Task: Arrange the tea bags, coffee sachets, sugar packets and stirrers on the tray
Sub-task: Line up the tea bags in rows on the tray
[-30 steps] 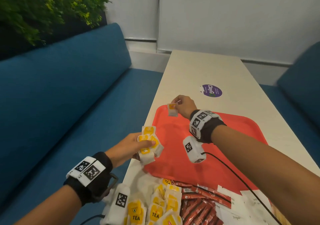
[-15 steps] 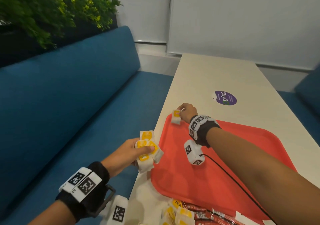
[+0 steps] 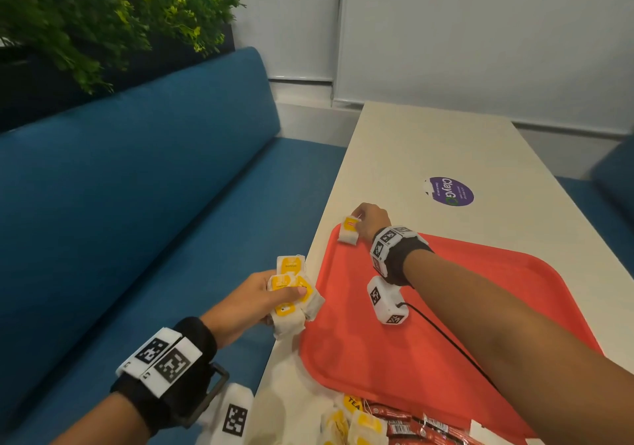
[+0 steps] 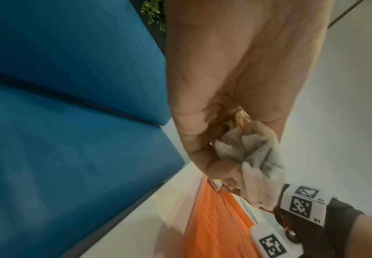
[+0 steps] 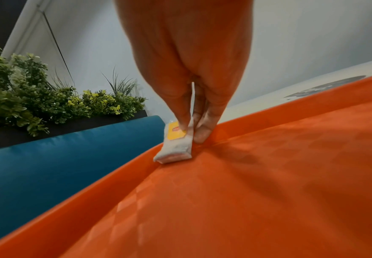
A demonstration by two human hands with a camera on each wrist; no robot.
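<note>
A red tray [image 3: 429, 324] lies on the white table [image 3: 429, 142]. My right hand [image 3: 368, 219] pinches one white tea bag [image 3: 348, 230] with a yellow tag, its lower edge touching the tray's far left corner [image 5: 174, 153]. At the tray's left edge my left hand [image 3: 254, 302] grips a bunch of several tea bags [image 3: 291, 290]; in the left wrist view the bunch [image 4: 251, 148] shows crumpled between the curled fingers. More tea bags [image 3: 350, 424] and red sachets [image 3: 422, 425] lie on the table at the near edge of the tray.
A blue bench seat [image 3: 137, 221] runs along the table's left side, with green plants [image 3: 85, 22] behind it. A purple sticker [image 3: 449, 191] marks the table beyond the tray. White paper packets [image 3: 480, 431] lie near the red sachets.
My right hand has lowered the single tea bag from above the tray's far left corner until it touches the tray. The left hand keeps holding its bunch. The head view shifted left and up.
</note>
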